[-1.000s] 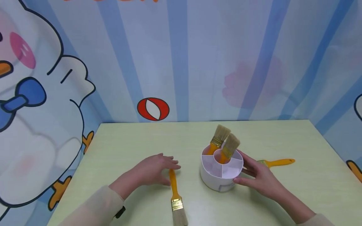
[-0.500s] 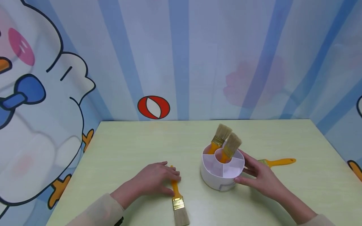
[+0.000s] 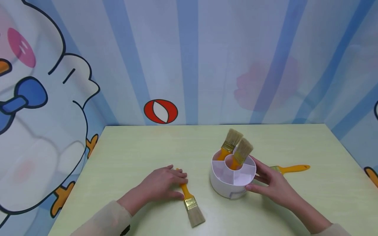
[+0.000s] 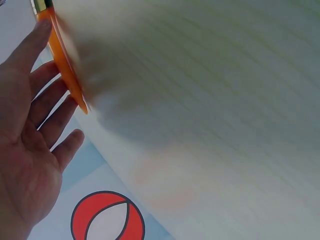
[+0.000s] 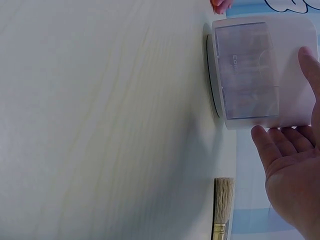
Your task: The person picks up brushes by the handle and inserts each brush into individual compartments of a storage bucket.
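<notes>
In the head view my left hand pinches the orange handle of a paintbrush at the table's front middle. Its bristles point toward me and to the right. The left wrist view has my thumb and fingertips along that orange handle. To the right, my right hand holds a round white divided organizer by its right side, thumb in front and fingers behind. Two paintbrushes stand bristles up in it, one in a rear compartment, the other in the central cup.
Another paintbrush lies on the table right of the organizer, partly hidden behind my right hand. The pale wooden table ends at a blue striped cartoon backdrop.
My left hand has come down onto the brush handle and now grips it. The brush's bristle end has swung to the right and slightly away from me. The right hand keeps its hold.
</notes>
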The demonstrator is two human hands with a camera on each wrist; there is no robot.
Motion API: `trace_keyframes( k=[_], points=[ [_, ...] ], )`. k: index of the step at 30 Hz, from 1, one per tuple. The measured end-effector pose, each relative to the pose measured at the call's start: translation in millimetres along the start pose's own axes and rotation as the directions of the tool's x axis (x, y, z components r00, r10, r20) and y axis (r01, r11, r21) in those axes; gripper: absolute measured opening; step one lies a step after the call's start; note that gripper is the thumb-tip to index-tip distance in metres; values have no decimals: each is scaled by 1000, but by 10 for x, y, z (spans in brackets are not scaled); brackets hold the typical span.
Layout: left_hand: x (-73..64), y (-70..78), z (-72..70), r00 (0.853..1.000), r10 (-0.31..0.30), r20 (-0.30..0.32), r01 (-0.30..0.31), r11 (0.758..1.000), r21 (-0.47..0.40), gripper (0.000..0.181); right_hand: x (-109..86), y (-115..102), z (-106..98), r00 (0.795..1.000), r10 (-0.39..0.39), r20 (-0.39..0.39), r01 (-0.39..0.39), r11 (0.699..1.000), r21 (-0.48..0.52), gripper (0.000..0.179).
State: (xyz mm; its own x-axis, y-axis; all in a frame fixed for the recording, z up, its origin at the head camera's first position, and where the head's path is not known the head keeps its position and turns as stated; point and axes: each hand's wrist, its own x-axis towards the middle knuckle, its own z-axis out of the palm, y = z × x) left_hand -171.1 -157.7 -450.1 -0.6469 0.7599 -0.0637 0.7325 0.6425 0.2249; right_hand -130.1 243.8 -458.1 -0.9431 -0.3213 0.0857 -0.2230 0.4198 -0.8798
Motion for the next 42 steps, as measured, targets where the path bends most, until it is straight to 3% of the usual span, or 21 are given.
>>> trace_keyframes(
  k=[9, 19, 27, 33, 36, 42],
  points=[
    [45, -24, 31, 996, -83, -31, 84, 996, 28, 53, -11, 8, 2, 1000, 1, 0, -1, 1000, -2, 92],
    [77, -69, 65, 988, -135, -69, 138, 989, 46, 52, -26, -23, -8, 1000, -1, -3, 1, 1000, -1, 91],
    [65, -90, -7, 991, -85, -103, 91, 994, 52, 50, -19, -36, -13, 1000, 6, -3, -6, 1000, 0, 92],
    [120, -102, -71, 998, -45, -38, 43, 998, -48, 49, -17, -23, -7, 1000, 22, -7, -22, 1000, -3, 93],
    [136, -88, -53, 1000, -11, -24, 10, 998, -57, 43, -10, -11, 5, 1000, 17, -2, -17, 1000, 6, 92],
    [130, -40, 58, 992, 19, -128, -16, 999, 29, 28, -5, -28, 1, 1000, 13, -2, -13, 1000, 10, 92]
  ],
)
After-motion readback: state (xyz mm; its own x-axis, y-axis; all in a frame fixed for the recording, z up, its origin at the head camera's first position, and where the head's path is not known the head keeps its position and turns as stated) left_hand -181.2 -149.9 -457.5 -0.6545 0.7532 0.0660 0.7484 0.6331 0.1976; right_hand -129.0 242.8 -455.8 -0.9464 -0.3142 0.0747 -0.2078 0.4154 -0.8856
